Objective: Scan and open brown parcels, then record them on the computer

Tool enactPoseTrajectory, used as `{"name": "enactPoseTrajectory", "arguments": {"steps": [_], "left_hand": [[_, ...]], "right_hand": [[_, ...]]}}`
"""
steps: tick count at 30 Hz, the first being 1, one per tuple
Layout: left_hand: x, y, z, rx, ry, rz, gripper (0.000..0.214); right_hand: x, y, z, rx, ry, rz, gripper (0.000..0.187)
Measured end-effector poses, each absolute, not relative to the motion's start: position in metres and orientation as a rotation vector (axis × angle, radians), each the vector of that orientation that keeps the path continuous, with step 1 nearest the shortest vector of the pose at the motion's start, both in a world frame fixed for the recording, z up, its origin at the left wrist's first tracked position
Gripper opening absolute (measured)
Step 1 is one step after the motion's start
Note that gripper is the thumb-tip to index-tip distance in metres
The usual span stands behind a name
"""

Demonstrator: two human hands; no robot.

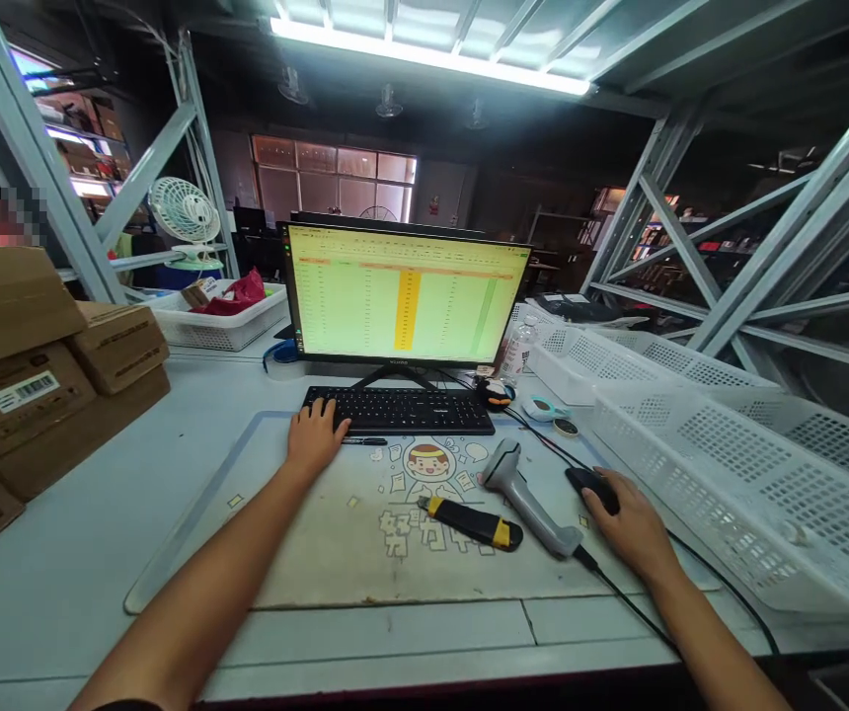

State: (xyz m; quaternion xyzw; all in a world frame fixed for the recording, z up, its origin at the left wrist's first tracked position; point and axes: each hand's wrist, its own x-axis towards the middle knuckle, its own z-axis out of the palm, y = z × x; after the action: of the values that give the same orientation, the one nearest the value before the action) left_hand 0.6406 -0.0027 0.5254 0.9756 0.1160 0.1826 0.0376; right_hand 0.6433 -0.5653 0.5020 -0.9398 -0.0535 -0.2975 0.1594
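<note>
My left hand (315, 434) rests on the left end of a black keyboard (417, 410), fingers stretched over the keys. A black pen (366, 441) lies just below the keyboard, beside my thumb. On the right, my right hand (630, 518) is wrapped over a black computer mouse (591, 488) on the desk mat (306, 563). Between the hands lie a grey barcode scanner (532, 502), its cable running toward my right arm, and a yellow and black box cutter (473, 523). Behind the keyboard stands a monitor (350, 306) showing a spreadsheet with an orange column.
Cardboard boxes (32, 370) are stacked at the left. White plastic baskets (698, 484) line the right side, with a bottle (518, 348) beside the monitor. Another white basket (221, 324) holds a red item, near a fan (185, 211). Metal shelf posts frame the desk.
</note>
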Motion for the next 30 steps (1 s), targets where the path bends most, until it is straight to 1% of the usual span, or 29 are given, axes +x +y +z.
{"name": "enactPoseTrajectory", "arguments": {"steps": [6,30], "left_hand": [[0.643,0.0,0.522,3.007,0.354,0.601,0.059],[0.646,0.001,0.521,3.04,0.365,0.622,0.056]], "right_hand": [[0.652,-0.567,0.488,-2.692,-0.287,-0.821,0.048],[0.648,-0.562,0.487,-2.699,-0.237,-0.785,0.048]]}}
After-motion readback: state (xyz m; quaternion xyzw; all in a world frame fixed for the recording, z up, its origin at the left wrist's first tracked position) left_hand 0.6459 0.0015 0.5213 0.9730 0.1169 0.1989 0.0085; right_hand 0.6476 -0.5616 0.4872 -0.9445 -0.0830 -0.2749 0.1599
